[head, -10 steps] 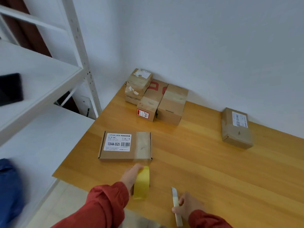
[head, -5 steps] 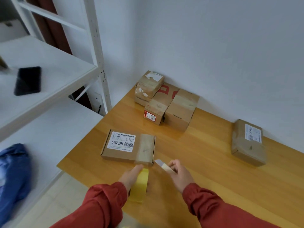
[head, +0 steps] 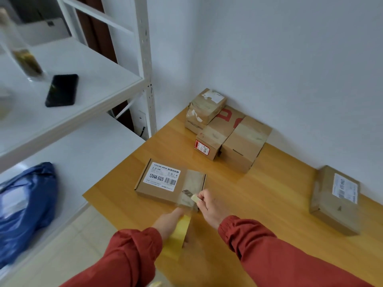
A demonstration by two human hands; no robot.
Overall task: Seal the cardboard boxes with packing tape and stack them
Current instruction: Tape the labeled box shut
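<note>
Our hands are working at the near left corner of the bench [head: 259, 195]: our left hand [head: 167, 221] is gripping the yellow tape roll [head: 179, 235], while our right hand [head: 211, 206] is curling around a knife [head: 191, 196], its blade touching the taped end of the flat labelled box [head: 159, 179]. Sealed boxes [head: 244, 143] are sitting in the far left corner.

Two plain white walls [head: 290, 59] meet in a corner. The honey-coloured wooden surface [head: 259, 214] is set into that corner. To its left stands a white metal shelving unit [head: 148, 83] with a perforated upright. Its white upper shelf board [head: 99, 79] overhangs a white lower shelf board [head: 89, 154]. A pale floor [head: 93, 235] shows between the lower board and the surface. A dark brown panel [head: 97, 38] lies behind the rack. Lighting is soft and even.
</note>
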